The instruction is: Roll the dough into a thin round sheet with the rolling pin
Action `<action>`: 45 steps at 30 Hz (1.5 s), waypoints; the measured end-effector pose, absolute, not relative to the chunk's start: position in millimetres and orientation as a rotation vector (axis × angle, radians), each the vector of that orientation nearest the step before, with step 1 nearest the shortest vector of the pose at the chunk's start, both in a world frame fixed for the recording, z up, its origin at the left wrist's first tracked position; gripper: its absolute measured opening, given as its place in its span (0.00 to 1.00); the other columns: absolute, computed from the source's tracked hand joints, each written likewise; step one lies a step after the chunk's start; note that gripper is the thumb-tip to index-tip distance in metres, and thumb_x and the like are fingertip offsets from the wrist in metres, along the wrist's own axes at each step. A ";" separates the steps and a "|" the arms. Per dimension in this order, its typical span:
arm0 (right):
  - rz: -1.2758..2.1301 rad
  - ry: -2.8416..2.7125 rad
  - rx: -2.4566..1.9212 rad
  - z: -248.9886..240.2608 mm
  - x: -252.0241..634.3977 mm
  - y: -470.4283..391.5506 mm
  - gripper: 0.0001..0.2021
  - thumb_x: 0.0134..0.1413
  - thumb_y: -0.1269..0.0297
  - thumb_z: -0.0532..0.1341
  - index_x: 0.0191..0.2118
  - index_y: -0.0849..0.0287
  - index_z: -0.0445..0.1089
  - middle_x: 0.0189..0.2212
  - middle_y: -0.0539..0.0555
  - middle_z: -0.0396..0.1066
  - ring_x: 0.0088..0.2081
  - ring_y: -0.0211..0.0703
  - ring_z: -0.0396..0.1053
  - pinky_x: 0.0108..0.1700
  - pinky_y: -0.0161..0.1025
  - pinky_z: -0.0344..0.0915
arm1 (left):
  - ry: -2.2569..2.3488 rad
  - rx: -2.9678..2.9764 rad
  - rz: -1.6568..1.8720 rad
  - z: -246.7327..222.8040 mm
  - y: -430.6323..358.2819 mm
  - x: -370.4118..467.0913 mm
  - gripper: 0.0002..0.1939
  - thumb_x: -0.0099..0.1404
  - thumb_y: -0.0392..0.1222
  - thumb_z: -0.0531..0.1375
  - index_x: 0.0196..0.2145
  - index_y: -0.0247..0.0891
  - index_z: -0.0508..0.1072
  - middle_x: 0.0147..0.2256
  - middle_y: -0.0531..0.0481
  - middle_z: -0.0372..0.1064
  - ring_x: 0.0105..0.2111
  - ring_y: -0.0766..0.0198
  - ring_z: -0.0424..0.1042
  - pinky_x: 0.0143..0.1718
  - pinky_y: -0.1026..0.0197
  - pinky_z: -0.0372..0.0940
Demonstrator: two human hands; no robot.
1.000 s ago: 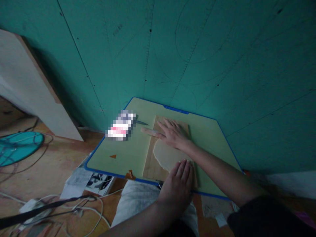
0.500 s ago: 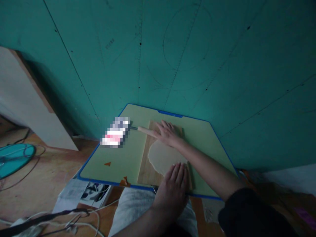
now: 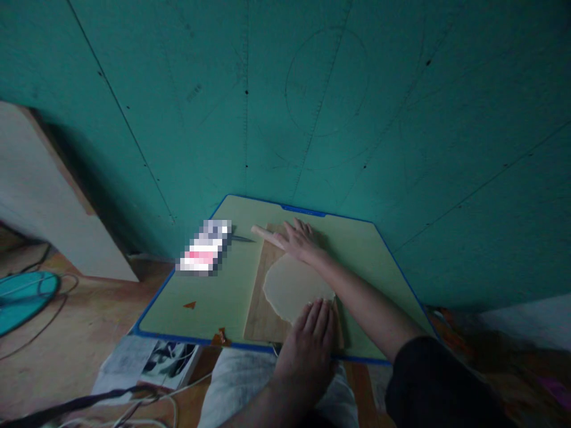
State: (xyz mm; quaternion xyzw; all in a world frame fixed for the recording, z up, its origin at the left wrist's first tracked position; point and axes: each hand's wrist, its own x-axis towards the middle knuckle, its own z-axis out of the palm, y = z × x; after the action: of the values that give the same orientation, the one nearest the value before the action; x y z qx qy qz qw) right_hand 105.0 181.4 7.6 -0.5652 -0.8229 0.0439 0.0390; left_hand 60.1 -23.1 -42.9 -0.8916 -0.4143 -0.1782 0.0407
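On a wooden board (image 3: 263, 318) lies a broad, thin sheet of dough (image 3: 294, 285) with an uneven edge. My right hand (image 3: 300, 239) is closed over a pale wooden rolling pin (image 3: 263, 233) beyond the far edge of the dough, its fingers reaching across the pin. One end of the pin sticks out to the left; the rest is hidden under the hand. My left hand (image 3: 312, 333) lies on the near right edge of the dough with its fingers stretched out flat.
The board rests on a pale green folding table (image 3: 200, 285) with a blue rim, against a green wall (image 3: 312, 107). A blurred-out item (image 3: 205, 246) and a thin dark tool (image 3: 244, 239) lie at the table's left. Cables (image 3: 129, 410) run across the floor.
The rolling pin has moved slightly farther away and to the right with my right hand, and slants more. Its end now stands apart from the dark tool. The view has tilted up a little.
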 end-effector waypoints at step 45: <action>0.158 -2.686 -1.355 6.5 133.5 122.2 0.15 0.69 0.63 0.55 0.56 0.55 0.70 0.57 0.59 0.71 0.57 0.49 0.69 0.58 0.46 0.64 | -1.287 -2.807 -0.522 -46.4 -21.6 55.7 0.39 0.72 0.56 0.53 0.70 0.26 0.53 0.69 0.32 0.51 0.68 0.45 0.55 0.67 0.45 0.55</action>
State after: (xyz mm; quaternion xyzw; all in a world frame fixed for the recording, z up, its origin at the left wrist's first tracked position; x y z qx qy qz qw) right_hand 133.5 122.2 6.5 -0.4489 -0.8897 0.0524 0.0647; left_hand 55.7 -21.6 -46.4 -0.8962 -0.4110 -0.1668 0.0048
